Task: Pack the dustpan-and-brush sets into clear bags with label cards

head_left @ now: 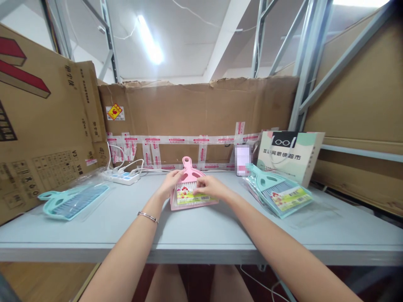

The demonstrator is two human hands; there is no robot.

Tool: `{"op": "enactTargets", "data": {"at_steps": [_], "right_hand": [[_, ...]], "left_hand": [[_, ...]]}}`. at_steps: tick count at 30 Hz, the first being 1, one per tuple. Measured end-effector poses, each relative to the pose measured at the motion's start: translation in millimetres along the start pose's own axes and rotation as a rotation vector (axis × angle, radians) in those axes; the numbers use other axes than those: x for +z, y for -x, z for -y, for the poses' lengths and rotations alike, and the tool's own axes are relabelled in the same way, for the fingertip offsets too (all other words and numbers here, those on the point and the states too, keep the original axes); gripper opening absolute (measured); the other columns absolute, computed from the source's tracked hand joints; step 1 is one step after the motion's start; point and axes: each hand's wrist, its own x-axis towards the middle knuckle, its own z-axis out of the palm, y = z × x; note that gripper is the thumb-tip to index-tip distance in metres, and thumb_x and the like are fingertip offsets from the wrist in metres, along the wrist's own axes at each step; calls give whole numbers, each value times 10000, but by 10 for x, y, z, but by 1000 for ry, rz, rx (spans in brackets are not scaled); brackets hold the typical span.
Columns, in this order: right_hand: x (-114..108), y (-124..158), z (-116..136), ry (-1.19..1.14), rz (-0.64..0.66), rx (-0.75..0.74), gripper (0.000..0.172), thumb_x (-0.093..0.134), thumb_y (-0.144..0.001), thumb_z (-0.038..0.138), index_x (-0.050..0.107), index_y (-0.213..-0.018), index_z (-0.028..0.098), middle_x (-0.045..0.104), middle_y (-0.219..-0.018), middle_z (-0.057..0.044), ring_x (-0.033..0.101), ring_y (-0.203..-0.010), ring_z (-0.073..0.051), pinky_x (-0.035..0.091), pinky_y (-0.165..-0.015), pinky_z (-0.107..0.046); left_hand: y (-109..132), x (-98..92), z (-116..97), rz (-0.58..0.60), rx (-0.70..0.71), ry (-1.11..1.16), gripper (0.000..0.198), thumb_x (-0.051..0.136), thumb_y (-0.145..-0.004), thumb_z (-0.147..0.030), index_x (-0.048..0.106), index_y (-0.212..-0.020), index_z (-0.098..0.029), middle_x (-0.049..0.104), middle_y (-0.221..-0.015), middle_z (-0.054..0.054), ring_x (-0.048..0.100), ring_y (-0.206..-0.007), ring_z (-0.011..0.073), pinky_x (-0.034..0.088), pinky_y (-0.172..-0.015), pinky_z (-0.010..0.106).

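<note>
In front of me on the table lies a pink dustpan with a white-bristled brush set against it. A colourful printed label card covers the lower part of the bristles. My left hand holds the dustpan's left side, thumb and fingers closed at its edge. Curled in a pinch, my right hand is at the upper part of the label card. Its fingertips partly hide what they grip.
Left lies a turquoise dustpan set in clear film. Several bagged turquoise sets are stacked at right, near a phone and a paper bag. A power strip sits at back left. Cardboard boxes wall the back.
</note>
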Motion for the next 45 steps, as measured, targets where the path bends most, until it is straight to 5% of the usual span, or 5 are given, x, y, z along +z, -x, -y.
{"op": "enactTargets", "data": {"at_steps": [15,20,27,36,45], "right_hand": [[-12,-41,-94,237,-264,142,314,662,-629,476,497,-669,212,569,-697,1,503,-694,-163,342,-617,-252],[-69,-62,-116,-71,-815,303,718,711,-584,465,397,-1145,147,453,-1208,-169,424,-1133,-269,365,-909,-346],[91,-13,81,-1177,-173,269,393,545,-779,453,467,-1106,250,596,-1175,-73,584,-1042,-215,500,-811,-357],[175,-62,87,-1409,-415,355,314,620,-695,130,552,-993,202,691,-1012,-38,645,-946,-207,552,-769,-332],[157,-53,118,-1490,-457,392,296,671,-644,88,580,-896,212,721,-792,4,683,-779,-203,574,-703,-361]], "left_hand": [[113,-14,-58,306,-14,26,621,791,-431,-108,565,-1005,-180,640,-981,49,603,-876,198,467,-779,309],[49,-68,-112,157,-19,203,683,806,-413,-134,534,-1038,-178,654,-943,69,622,-840,223,484,-763,363],[32,-19,-132,101,119,347,726,832,-398,-189,512,-1049,-181,650,-991,77,606,-946,251,466,-851,396],[122,91,-72,84,93,82,567,760,-596,-382,473,-1034,-164,581,-1128,136,573,-1010,239,459,-862,378],[66,-1420,-308,-533,31,-1201,280,531,-772,-289,636,-1022,-220,382,-1393,108,182,-1335,378,193,-1010,623]]}}
